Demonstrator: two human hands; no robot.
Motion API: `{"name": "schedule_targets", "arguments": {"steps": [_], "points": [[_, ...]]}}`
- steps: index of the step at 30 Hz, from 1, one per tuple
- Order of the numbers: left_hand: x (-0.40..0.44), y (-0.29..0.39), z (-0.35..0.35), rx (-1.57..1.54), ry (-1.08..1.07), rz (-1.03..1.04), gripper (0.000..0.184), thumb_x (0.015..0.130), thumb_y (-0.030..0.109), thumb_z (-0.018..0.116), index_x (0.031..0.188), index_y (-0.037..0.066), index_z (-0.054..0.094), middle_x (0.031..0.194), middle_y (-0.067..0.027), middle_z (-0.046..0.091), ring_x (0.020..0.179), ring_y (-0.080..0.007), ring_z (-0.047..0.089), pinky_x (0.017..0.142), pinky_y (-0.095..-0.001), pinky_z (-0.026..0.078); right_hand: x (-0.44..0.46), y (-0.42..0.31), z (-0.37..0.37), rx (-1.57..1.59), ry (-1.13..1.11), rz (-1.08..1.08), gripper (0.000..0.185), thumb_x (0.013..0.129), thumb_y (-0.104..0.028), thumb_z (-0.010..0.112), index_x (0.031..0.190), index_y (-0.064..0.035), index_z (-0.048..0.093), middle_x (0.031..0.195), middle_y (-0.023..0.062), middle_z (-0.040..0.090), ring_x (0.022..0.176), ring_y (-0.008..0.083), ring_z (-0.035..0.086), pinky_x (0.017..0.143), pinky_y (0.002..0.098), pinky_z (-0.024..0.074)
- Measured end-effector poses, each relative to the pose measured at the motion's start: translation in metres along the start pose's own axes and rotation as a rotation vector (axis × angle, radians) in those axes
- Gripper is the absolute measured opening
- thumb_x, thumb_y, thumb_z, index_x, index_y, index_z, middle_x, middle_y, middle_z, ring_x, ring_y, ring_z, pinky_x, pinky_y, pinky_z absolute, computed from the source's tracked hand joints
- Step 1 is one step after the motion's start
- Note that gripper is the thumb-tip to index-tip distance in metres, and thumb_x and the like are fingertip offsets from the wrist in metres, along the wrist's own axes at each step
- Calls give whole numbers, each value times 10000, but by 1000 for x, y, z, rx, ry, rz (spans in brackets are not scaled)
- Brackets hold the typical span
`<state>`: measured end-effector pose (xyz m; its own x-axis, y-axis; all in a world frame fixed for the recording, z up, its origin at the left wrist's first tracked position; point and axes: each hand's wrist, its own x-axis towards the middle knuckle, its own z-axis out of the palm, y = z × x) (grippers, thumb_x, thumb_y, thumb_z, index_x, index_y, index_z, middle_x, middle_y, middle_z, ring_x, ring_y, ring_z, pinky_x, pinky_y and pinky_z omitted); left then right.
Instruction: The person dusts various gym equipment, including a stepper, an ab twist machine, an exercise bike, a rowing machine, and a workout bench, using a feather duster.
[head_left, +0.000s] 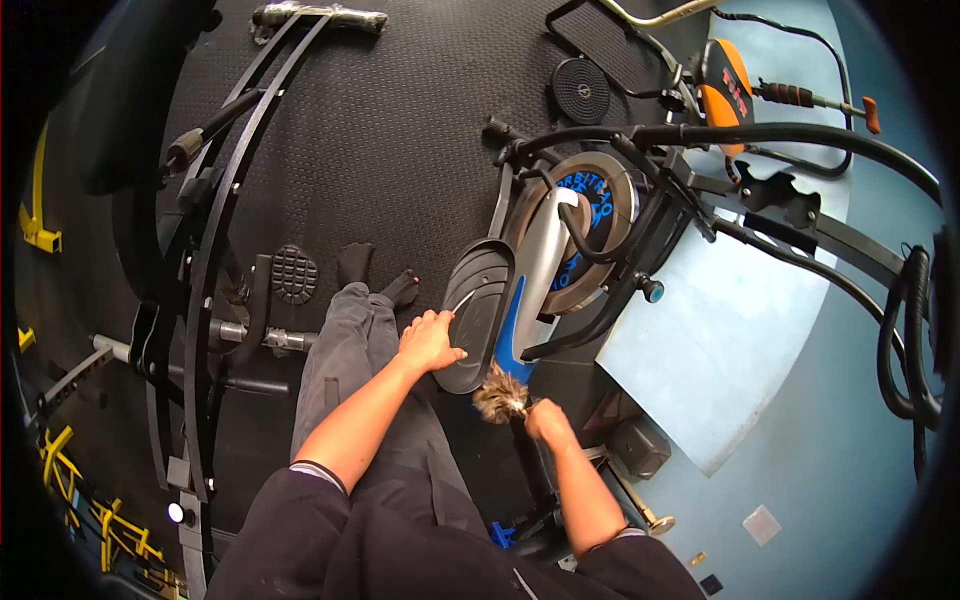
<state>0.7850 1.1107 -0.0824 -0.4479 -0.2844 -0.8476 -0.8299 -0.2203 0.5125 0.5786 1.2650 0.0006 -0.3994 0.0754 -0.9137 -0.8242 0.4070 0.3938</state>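
My left hand rests on the near part of the black foot pedal of an elliptical machine, its fingers spread over the pedal's left edge. To the right, my right hand is closed round the handle end of a brown, fluffy duster. The duster's fibres are at the near end of the silver and blue arm, just below the pedal. Beyond that arm is the round flywheel with blue lettering. The duster's handle is mostly hidden by my right hand.
Black curved frame bars of another machine stand on the left. At the upper right is an orange and black seat. A pale blue board lies right of the flywheel. My feet are on the textured black floor.
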Motion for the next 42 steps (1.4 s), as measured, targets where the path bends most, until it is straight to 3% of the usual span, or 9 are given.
{"name": "schedule_targets", "arguments": {"steps": [6,10,16,20,26,29,34,38,42], "points": [[-10,5,28,67,-79,67,763,677,381,772,1307,116,432,1276,-145,457,1206,-325,439,996,-422,384,-47,-7,4,563,508,35,359,848,-114,464,1181,-168,587,984,258,619,977,405,589,837,448,473],[-17,5,51,116,-115,95,734,698,383,757,1305,125,435,1273,-143,459,1203,-326,444,996,-439,382,-22,-6,42,318,92,94,348,812,-80,502,1116,-183,637,1087,216,613,1042,373,580,890,433,477],[-30,-15,101,159,-98,41,745,691,391,761,1308,132,433,1273,-140,464,1198,-318,451,984,-432,396,-36,-15,55,624,419,21,376,818,-73,461,1164,-145,588,1009,243,623,980,412,584,841,474,471],[-40,-26,146,190,-114,40,749,688,390,766,1304,118,437,1278,-134,456,1201,-319,448,983,-425,399,-32,-16,40,436,153,48,304,819,-81,491,1085,-42,632,1072,236,620,1046,375,585,872,454,475],[-48,-41,181,157,22,67,751,676,342,775,1304,109,434,1284,-129,422,1196,-323,431,983,-428,390,2,-14,50,652,375,38,306,794,-44,543,1082,-55,646,1126,188,616,1072,343,582,898,415,477],[-55,-33,187,328,161,121,795,659,318,776,1338,136,406,1337,-158,384,1248,-335,344,1008,-440,312,0,-12,36,351,120,19,279,838,-96,498,1064,-48,655,1141,181,612,1079,335,583,895,416,479],[-45,-26,194,472,191,107,940,651,339,779,1427,168,277,1474,-199,184,1351,-371,190,1070,-494,212,2,-9,40,520,312,25,288,854,-120,480,1074,-46,652,1142,177,614,1086,326,583,893,415,477],[-39,-28,206,505,158,83,1031,625,354,797,1451,175,206,1493,-225,111,1386,-387,106,1104,-511,145,-15,0,24,316,180,-35,279,843,-120,490,1047,-45,666,1095,190,631,1048,331,604,870,404,490],[-40,-31,224,563,157,34,1099,646,382,777,1475,181,83,1508,-223,36,1399,-391,21,1117,-516,93,-16,13,11,263,377,-146,264,810,-115,502,977,-20,683,1010,196,656,966,333,640,807,390,514]]}}
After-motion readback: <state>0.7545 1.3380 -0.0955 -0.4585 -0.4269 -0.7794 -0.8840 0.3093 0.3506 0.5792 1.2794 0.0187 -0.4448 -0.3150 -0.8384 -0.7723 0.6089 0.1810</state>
